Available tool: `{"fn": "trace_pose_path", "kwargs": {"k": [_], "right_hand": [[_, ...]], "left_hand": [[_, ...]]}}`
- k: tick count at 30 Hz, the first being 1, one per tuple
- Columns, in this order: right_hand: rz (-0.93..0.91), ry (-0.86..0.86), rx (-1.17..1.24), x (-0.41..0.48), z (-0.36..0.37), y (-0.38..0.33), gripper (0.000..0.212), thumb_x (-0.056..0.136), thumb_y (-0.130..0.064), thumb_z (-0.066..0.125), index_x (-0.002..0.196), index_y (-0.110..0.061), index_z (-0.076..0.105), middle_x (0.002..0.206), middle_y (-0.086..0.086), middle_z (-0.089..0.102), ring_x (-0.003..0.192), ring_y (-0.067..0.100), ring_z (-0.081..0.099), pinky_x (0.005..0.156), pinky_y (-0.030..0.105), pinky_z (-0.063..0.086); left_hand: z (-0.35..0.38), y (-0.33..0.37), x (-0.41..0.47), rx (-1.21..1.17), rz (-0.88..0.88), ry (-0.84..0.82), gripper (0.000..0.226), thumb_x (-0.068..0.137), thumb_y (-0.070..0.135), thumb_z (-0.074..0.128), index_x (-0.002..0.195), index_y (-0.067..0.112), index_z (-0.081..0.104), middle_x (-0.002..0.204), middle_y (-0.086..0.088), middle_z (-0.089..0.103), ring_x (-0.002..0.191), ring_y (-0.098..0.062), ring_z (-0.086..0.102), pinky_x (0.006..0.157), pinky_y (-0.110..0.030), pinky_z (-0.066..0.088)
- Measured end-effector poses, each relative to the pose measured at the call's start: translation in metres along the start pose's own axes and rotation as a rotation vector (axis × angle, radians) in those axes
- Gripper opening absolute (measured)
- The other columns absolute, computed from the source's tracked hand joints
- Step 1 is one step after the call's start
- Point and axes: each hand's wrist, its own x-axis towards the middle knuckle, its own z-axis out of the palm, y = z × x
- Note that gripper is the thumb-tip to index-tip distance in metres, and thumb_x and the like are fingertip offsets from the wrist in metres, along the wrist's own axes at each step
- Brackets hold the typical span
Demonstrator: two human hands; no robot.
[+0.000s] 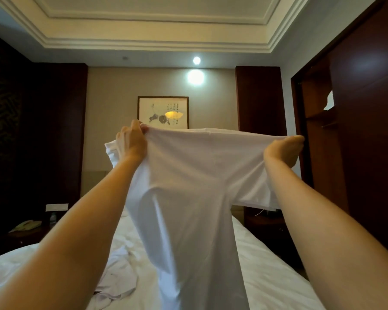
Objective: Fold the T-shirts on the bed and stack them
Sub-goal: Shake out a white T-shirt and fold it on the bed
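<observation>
I hold a white T-shirt (188, 186) up in the air over the bed (267, 276). My left hand (131, 142) grips its top edge at the left shoulder, and my right hand (285, 151) grips the top edge at the right shoulder. The shirt is stretched between both hands and its body hangs down to the bottom of the view. One sleeve droops under my right wrist. Another crumpled white garment (119, 274) lies on the bed at lower left, partly hidden by my left arm.
White bedding covers the bed. A dark nightstand (25, 233) with a telephone stands to the left. Another dark nightstand (264, 222) is at the back right. An open dark wardrobe (345, 130) fills the right side. A framed picture (162, 111) hangs on the far wall.
</observation>
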Motion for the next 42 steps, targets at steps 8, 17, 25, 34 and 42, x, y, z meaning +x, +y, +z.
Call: {"fn": "trace_pose_path", "kwargs": {"k": [8,17,25,34,42], "right_hand": [[-0.116,0.212,0.114,-0.008,-0.034,-0.042,0.028,0.101,-0.013,0.032,0.125,-0.009,0.045,0.129,0.008,0.050,0.116,0.021,0.053,0.088,0.029,0.043],[0.057,-0.082,-0.153,-0.024,-0.045,0.011,0.032,0.101,-0.007,0.031,0.131,-0.003,0.042,0.134,0.016,0.050,0.118,0.033,0.053,0.092,0.041,0.044],[-0.015,-0.207,-0.089,-0.037,-0.020,0.038,0.028,0.099,-0.008,0.032,0.118,0.000,0.051,0.123,0.018,0.057,0.113,0.033,0.056,0.087,0.038,0.047],[0.058,-0.179,-0.163,-0.033,-0.011,0.033,0.034,0.102,-0.009,0.028,0.133,-0.002,0.041,0.135,0.017,0.049,0.121,0.033,0.051,0.095,0.040,0.044],[-0.007,-0.074,-0.155,-0.031,-0.013,0.032,0.036,0.102,-0.013,0.030,0.135,-0.004,0.037,0.139,0.014,0.045,0.124,0.031,0.049,0.095,0.039,0.041]], "left_hand": [[-0.049,0.034,0.005,-0.080,-0.003,0.225,0.032,0.102,0.022,0.029,0.114,0.005,0.053,0.112,-0.025,0.054,0.107,-0.037,0.047,0.086,-0.038,0.034],[-0.030,0.008,-0.025,-0.237,-0.211,-0.202,0.028,0.099,0.019,0.038,0.120,0.008,0.054,0.114,-0.017,0.060,0.104,-0.033,0.056,0.084,-0.037,0.042],[-0.002,-0.016,-0.058,-0.166,-0.194,-0.136,0.026,0.100,0.013,0.033,0.109,0.004,0.055,0.105,-0.016,0.061,0.094,-0.030,0.055,0.076,-0.033,0.036],[-0.022,-0.031,-0.020,0.197,0.073,-0.245,0.024,0.101,0.020,0.032,0.117,0.008,0.046,0.105,-0.024,0.061,0.093,-0.042,0.059,0.079,-0.045,0.045],[-0.015,-0.028,-0.008,0.237,0.217,-0.229,0.020,0.101,0.018,0.035,0.114,0.006,0.046,0.100,-0.024,0.063,0.087,-0.043,0.061,0.081,-0.049,0.050]]}}
